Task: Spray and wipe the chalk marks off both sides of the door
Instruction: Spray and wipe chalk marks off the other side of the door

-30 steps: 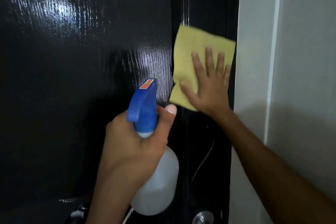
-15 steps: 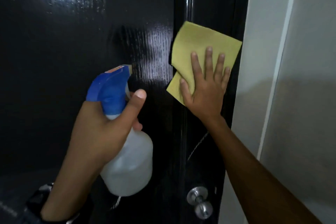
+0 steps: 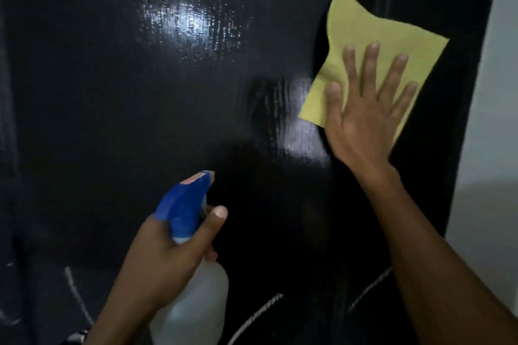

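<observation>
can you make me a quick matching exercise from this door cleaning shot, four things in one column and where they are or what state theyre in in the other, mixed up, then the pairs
Things:
1. yellow cloth
2. spray bottle
3. chalk marks
4. wet sheen

Places or states:
A. white lines low on the black door, not yet wiped
B. pressed flat against the door under the right hand
C. glistening patch high on the door
D. gripped by the left hand, blue nozzle pointing at the door

Pairs: 1-B, 2-D, 3-A, 4-C
</observation>
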